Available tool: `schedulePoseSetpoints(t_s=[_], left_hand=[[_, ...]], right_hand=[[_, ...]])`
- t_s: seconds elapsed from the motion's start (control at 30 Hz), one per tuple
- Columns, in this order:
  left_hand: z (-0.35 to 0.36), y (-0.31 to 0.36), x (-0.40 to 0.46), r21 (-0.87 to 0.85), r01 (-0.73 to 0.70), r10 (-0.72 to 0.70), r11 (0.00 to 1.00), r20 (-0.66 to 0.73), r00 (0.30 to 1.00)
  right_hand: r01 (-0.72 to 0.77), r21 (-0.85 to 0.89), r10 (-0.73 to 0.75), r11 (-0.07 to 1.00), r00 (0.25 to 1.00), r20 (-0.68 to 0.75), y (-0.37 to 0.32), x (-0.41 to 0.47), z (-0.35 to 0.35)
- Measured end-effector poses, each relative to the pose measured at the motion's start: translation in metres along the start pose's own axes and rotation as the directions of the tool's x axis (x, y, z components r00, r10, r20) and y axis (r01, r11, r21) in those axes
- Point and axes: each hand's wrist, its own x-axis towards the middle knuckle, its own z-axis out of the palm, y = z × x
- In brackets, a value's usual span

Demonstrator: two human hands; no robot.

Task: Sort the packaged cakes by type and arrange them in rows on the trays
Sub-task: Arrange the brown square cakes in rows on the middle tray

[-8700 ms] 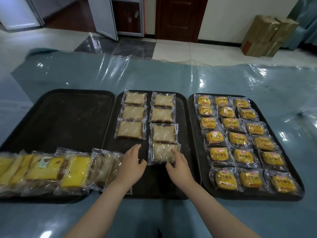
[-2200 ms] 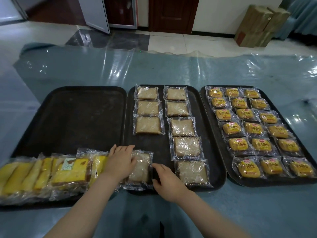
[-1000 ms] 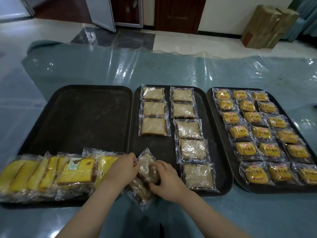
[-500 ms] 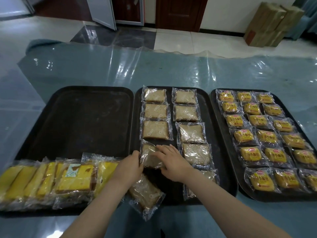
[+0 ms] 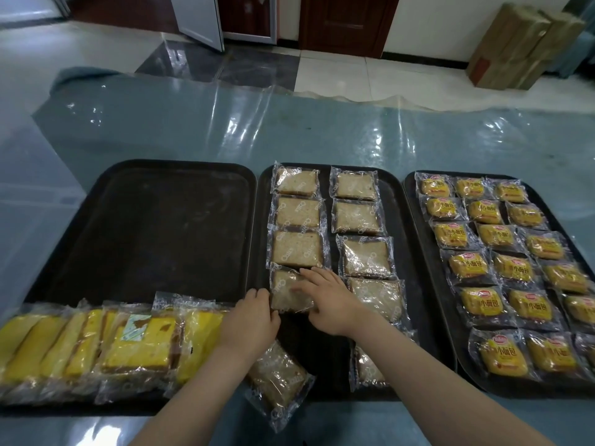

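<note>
Three black trays lie side by side. The middle tray (image 5: 396, 220) carries two columns of brown cakes in clear wrappers. A brown cake packet (image 5: 288, 294) lies fourth in the left column; my right hand (image 5: 328, 300) presses flat on it, and my left hand (image 5: 254, 320) touches its left edge with curled fingers. Another brown packet (image 5: 277, 381) lies askew over the tray's front edge under my left forearm. The right tray (image 5: 415, 201) is filled with rows of yellow bun packets (image 5: 476, 304). A pile of yellow sponge cake packets (image 5: 128, 342) sits at the front of the left tray (image 5: 154, 226).
The trays rest on a blue table (image 5: 225, 123) under a clear plastic sheet. Cardboard boxes (image 5: 521, 43) stand on the floor at the far right, and doors are behind. Most of the left tray's surface is bare.
Both hands lifted one brown packet from the front of the middle tray and set it down fourth in the left column. A second brown packet stayed askew at the front edge.
</note>
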Motion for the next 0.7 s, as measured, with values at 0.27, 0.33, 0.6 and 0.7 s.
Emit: schedulePoseSetpoints(t_s=[0.27, 0.33, 0.6, 0.7], left_hand=[[0.012, -0.001, 0.007, 0.088, -0.270, 0.279, 0.959, -0.111, 0.954], [0.015, -0.003, 0.010, 0.089, -0.298, 0.304, 0.950, -0.071, 0.950], [0.021, -0.006, 0.013, 0.085, -0.283, 0.286, 0.955, -0.025, 0.958], [0.023, -0.005, 0.013, 0.097, -0.276, 0.279, 0.956, -0.017, 0.960]], right_hand=[[0.028, -0.024, -0.028, 0.999, 0.999, -0.023, 0.000, -0.002, 0.006], [0.023, -0.028, -0.024, 0.999, 0.999, -0.036, -0.001, -0.003, 0.009], [-0.016, 0.142, 0.041, 0.990, 0.984, -0.175, -0.005, -0.015, 0.026], [-0.066, 0.115, 0.092, 0.991, 0.967, -0.237, -0.007, -0.015, 0.032]])
